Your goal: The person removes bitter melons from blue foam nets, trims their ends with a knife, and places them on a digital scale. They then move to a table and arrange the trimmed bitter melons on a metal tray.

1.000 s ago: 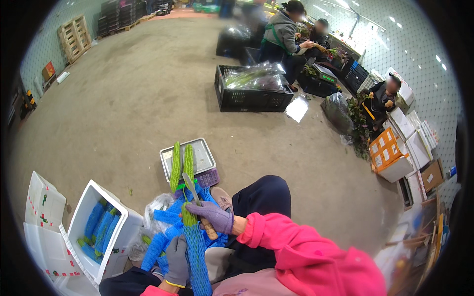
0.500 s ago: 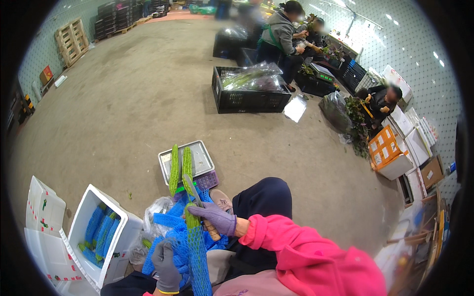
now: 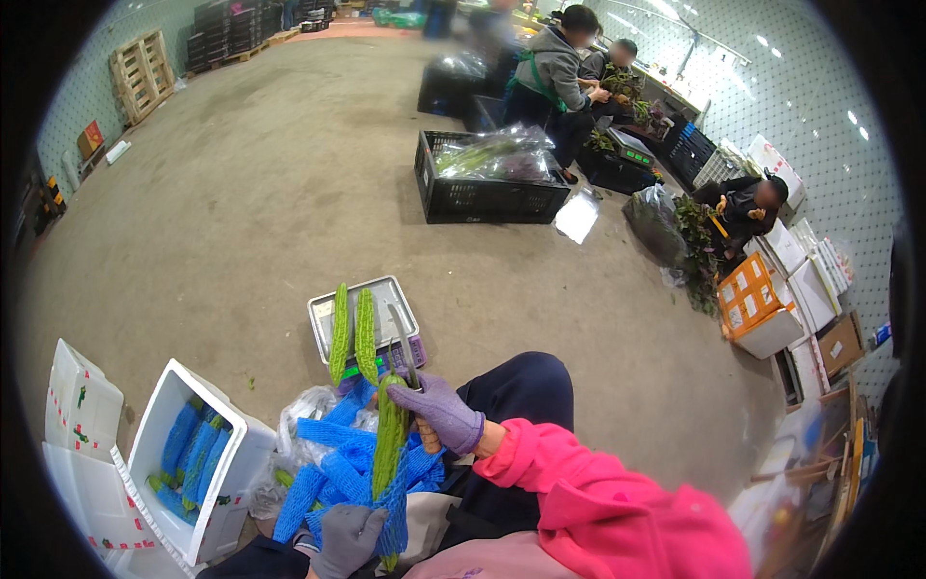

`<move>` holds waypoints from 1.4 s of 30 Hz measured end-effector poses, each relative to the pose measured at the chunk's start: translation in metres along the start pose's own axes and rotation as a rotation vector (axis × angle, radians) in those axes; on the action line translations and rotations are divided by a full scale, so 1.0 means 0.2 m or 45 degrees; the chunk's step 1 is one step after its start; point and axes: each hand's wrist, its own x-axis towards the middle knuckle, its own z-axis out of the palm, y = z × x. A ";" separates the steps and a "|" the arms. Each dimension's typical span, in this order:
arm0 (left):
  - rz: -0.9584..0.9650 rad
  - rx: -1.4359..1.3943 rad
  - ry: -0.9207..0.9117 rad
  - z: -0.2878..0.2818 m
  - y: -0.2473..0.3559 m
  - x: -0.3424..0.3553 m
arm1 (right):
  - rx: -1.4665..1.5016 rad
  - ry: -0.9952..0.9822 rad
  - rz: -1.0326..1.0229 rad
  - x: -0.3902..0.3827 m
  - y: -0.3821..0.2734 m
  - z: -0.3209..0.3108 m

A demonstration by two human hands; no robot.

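Left grip [image 3: 347, 540] curled close in, right grip [image 3: 446, 413] closed farther forward

From the person's head, the wide view looks down closely over the gourd [image 3: 390, 434], taking in floor [image 3: 231, 212] beyond it.

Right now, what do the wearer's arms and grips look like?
Right grip: muted purple glove ending at the wrist; loose, bright pink sleeve. Left grip: grey glove; its sleeve can't be made out.
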 end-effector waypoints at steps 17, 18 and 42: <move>-0.368 0.723 -0.601 0.09 -0.59 -0.35 | 0.491 0.291 -0.324 -0.01 -0.17 -0.29; -0.252 0.691 -0.381 0.08 -0.59 -0.32 | 0.519 0.249 -0.255 0.00 -0.14 -0.28; -1.154 -1.048 -0.323 -0.08 -0.02 0.09 | -0.157 0.014 0.298 -0.01 0.16 0.01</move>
